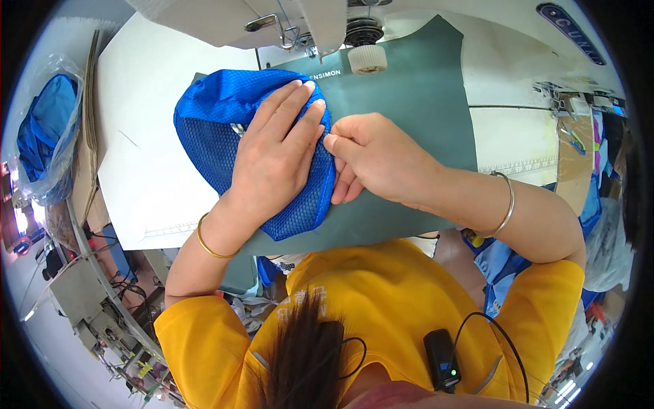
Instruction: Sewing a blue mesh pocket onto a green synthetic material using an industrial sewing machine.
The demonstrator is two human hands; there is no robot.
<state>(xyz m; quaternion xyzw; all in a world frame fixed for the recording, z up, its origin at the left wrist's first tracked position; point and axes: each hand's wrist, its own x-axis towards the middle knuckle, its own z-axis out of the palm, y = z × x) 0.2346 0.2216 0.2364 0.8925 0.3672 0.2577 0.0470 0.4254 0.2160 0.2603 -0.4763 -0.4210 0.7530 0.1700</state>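
A blue fabric pouch with a mesh panel (211,146) lies under the sewing machine's head (306,27), on a dark green sheet (415,95). My left hand (276,150) rests flat on the pouch, its fingers stretched toward the far edge. A small silvery piece (238,129) shows beside that hand, perhaps a zipper pull. At the pouch's right edge, my right hand (371,153) pinches the seam between thumb and forefinger, the other fingers curled below. The machine's needle area stands just beyond the pouch; contact between them cannot be made out.
A pale knob (368,60) hangs from the machine close beyond my right hand. The white tabletop (129,123) carries printed ruler marks. At the left, a clear plastic bag (51,129) holds blue pieces. More blue fabric (501,266) sits low at the right.
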